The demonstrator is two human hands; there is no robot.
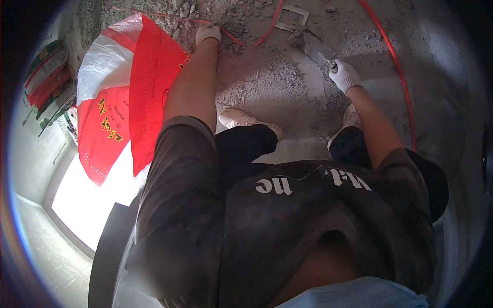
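My right hand (345,75), in a white knit glove, is closed round the handle of a flat trowel (312,47). The grey blade points up and left, low over the dusty ground. My left hand (208,34), also gloved in white, reaches far forward beside a thin red cable (233,38). It looks closed, but its fingertips are hidden, and I cannot make out what is in them. A large red and white plastic bag (141,97) spreads out left of my left forearm.
Rubble (231,15) lies along the far edge. A pale rectangular frame (292,18) rests beyond the trowel. A red hose (393,56) curves down the right side. Stacked red and green packages (49,79) are at far left. My shoes (239,118) stand on the dusty floor.
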